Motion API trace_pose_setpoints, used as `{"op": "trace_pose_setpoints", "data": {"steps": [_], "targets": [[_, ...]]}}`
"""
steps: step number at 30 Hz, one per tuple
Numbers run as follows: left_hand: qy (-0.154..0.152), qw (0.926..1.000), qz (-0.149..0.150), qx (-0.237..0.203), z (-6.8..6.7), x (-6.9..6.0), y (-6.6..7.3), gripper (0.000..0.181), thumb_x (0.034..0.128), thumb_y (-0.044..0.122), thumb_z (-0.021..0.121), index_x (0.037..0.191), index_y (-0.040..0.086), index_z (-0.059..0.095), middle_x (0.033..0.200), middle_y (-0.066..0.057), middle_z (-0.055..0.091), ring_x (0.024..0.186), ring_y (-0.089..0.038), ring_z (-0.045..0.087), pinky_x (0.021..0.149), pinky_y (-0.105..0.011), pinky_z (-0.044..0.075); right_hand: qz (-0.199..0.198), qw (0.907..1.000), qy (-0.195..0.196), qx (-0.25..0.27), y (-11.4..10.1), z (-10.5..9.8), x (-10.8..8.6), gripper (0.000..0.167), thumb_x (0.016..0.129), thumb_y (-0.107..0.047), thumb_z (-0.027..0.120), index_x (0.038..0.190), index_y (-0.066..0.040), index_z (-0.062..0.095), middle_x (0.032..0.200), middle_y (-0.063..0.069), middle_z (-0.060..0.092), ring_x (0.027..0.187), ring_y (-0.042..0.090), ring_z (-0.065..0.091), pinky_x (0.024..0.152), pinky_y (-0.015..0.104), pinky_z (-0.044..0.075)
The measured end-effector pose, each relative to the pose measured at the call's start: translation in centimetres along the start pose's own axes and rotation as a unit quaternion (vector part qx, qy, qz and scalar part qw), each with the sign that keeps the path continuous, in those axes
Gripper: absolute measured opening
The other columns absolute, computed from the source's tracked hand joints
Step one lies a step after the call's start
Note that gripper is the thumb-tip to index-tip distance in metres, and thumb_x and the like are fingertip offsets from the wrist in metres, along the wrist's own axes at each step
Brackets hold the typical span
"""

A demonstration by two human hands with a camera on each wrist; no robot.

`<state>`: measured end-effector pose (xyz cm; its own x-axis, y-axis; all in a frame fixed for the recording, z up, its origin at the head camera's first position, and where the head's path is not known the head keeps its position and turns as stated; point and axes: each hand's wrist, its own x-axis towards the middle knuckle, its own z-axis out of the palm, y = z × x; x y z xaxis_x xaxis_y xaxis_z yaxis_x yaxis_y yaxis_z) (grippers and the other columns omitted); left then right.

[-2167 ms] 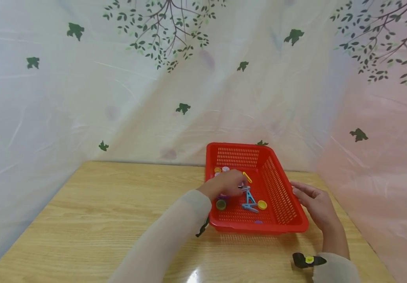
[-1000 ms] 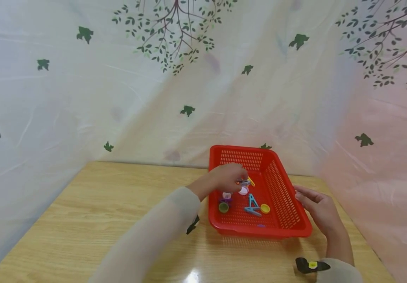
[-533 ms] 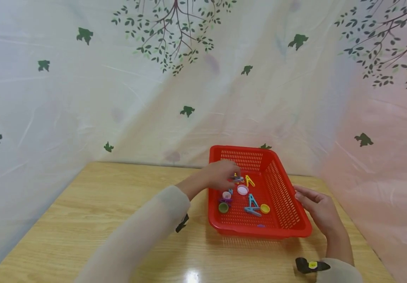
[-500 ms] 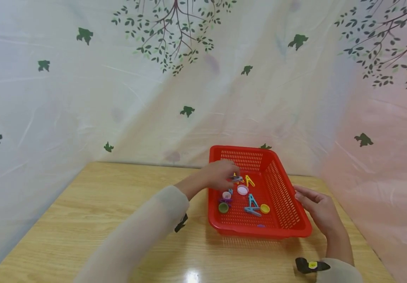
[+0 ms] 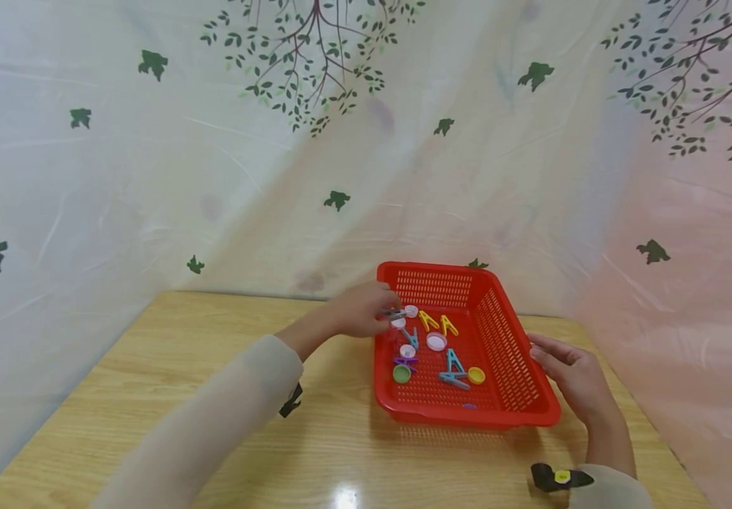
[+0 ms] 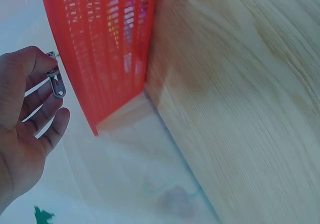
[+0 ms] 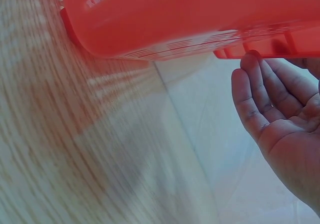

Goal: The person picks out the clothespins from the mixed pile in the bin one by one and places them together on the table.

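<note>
A grey clothespin is pinched between the thumb and index finger of my left hand, above the left rim of the red basket. In the left wrist view, this hand's other fingers are loosely bent beside the basket wall. My right hand holds the basket's right rim, thumb near the top and fingertips against the underside in the right wrist view. Inside lie yellow clothespins, blue clothespins, a purple clothespin, a green cap, a yellow cap and several pale caps.
The basket stands on a wooden table, towards its right side. Bare wood extends to the left and in front. A pale curtain printed with leaves and branches hangs behind and along the sides. Black wrist straps are on both arms.
My left hand has moved left, from over the basket's middle to its left rim, with the grey clothespin. More clothespins and caps now show inside. The right hand stays at the rim.
</note>
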<state>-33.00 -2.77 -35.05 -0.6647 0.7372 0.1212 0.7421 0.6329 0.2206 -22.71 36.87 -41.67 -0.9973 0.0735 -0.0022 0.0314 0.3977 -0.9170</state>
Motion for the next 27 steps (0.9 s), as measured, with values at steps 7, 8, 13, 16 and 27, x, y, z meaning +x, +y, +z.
{"op": "trace_pose_setpoints", "data": {"steps": [7,8,13,16,27], "targets": [[0.020,0.9995,-0.022,-0.012,-0.4,-2.3,-2.4,0.025,0.0921,0.019,0.070,0.116,0.013,0.073,0.108,0.002,0.067,0.097,-0.013,0.059,0.088,-0.029,0.053,0.005,0.9999,0.003,-0.009,-0.1,0.1,0.0,0.070,0.096,-0.053,0.064,0.151,-0.011,0.052,0.138,-0.007,0.064,0.108,-0.007,0.059,0.090,0.015,0.050],[0.021,0.9993,-0.028,-0.017,-0.5,-2.6,-2.7,0.026,0.0919,0.019,0.069,0.117,0.012,0.073,0.107,0.002,0.067,0.097,-0.014,0.060,0.087,-0.030,0.053,0.004,0.9999,0.002,-0.009,-0.1,0.1,0.0,0.070,0.097,-0.053,0.064,0.151,-0.010,0.052,0.137,-0.007,0.064,0.108,-0.007,0.059,0.089,0.015,0.050],[0.030,0.9986,-0.044,0.001,-0.7,-4.5,-4.3,0.027,0.0913,0.017,0.068,0.117,0.009,0.071,0.106,-0.001,0.067,0.096,-0.018,0.061,0.087,-0.035,0.054,0.002,1.0000,-0.004,-0.005,0.0,0.0,0.0,0.068,0.097,-0.052,0.064,0.150,-0.010,0.052,0.136,-0.008,0.065,0.108,-0.007,0.059,0.089,0.015,0.050],[0.047,0.9983,-0.031,0.013,-0.7,-5.7,-5.5,0.026,0.0898,0.014,0.069,0.114,0.007,0.071,0.102,-0.004,0.067,0.093,-0.021,0.062,0.085,-0.037,0.055,0.000,1.0000,-0.005,0.000,0.1,-0.1,0.0,0.068,0.097,-0.051,0.064,0.150,-0.010,0.052,0.134,-0.011,0.065,0.108,-0.007,0.059,0.088,0.015,0.050],[0.073,0.9960,-0.045,-0.024,-0.3,-9.7,-9.1,0.026,0.0881,0.009,0.068,0.112,0.000,0.069,0.104,-0.010,0.066,0.095,-0.028,0.064,0.086,-0.047,0.055,-0.006,0.9999,-0.006,0.013,0.0,-0.1,-0.1,0.068,0.097,-0.049,0.065,0.150,-0.008,0.052,0.130,-0.015,0.066,0.108,-0.006,0.061,0.089,0.016,0.051]]}}
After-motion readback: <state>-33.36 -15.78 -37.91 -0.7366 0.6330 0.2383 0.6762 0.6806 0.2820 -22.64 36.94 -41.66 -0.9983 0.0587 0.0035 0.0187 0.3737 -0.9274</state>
